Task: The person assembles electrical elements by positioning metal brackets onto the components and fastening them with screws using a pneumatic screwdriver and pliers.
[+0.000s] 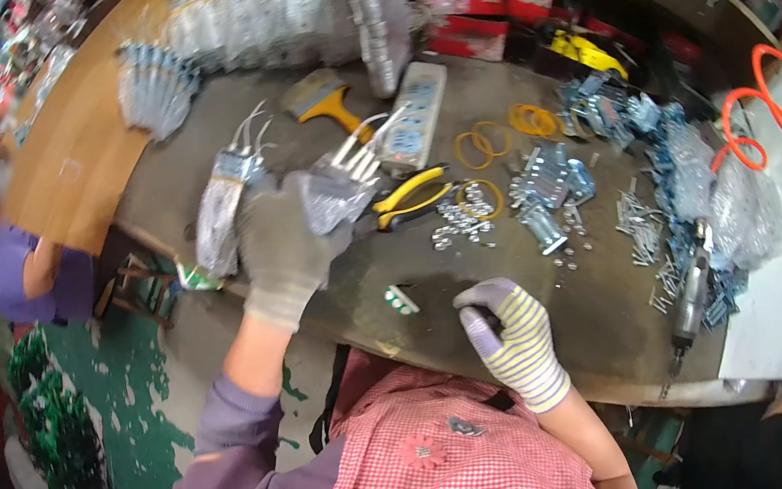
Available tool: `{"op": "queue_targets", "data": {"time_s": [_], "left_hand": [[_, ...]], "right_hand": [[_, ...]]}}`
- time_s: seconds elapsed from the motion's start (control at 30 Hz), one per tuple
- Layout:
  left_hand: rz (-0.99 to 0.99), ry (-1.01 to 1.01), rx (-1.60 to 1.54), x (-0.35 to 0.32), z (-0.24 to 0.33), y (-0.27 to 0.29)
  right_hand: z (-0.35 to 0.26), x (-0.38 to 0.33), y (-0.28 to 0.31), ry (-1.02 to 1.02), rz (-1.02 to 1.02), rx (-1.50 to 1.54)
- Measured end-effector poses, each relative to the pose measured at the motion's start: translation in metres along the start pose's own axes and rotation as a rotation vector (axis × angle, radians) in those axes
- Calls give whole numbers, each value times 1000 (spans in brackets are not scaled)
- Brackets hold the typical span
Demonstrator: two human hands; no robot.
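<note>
My left hand (285, 245), in a grey glove, is closed on a clear plastic bag (336, 200) from which white rod-like ends stick out. Just left of it lies a similar plastic-wrapped bundle (220, 214) with white strands at its top. My right hand (519, 342), in a yellow-and-white striped glove, is held at the near table edge with its fingers curled in; what they hold, if anything, is hidden. Between the hands lies a small green-and-white piece (400, 299). Beyond them are yellow-handled pliers (409, 198) and a pile of small nuts (461, 224).
A yellow-handled brush (330, 104), a white tray (417, 114) and rubber bands (534, 120) lie farther back. Metal brackets (544, 183), screws (641, 227) and a power screwdriver (692, 296) are to the right. Bagged bundles (260, 11) and a red box (466, 0) line the back.
</note>
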State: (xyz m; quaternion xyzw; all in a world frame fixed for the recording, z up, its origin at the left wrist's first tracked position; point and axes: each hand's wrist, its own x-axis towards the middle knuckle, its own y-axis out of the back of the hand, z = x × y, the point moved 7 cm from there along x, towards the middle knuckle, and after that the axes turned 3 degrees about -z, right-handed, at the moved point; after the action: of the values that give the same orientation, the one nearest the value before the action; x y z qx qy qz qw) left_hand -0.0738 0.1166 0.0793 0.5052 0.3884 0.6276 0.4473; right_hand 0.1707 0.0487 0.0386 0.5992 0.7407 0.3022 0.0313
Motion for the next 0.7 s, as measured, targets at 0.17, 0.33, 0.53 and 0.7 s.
{"op": "queue_targets", "data": {"time_s": [0.17,0.33,0.53,0.7], "left_hand": [[109,-221,-534,-54,64,21],[-151,-511,-934,-69,101,10],[-626,-317,-1484,-69,126,-35],[-618,125,-1863,-83,125,-60]], "right_hand": [[-15,5,-1,-125,-98,401],[-31,9,44,20,-104,197],[-3,8,36,37,-334,9],[44,75,128,-178,-215,-377]]}}
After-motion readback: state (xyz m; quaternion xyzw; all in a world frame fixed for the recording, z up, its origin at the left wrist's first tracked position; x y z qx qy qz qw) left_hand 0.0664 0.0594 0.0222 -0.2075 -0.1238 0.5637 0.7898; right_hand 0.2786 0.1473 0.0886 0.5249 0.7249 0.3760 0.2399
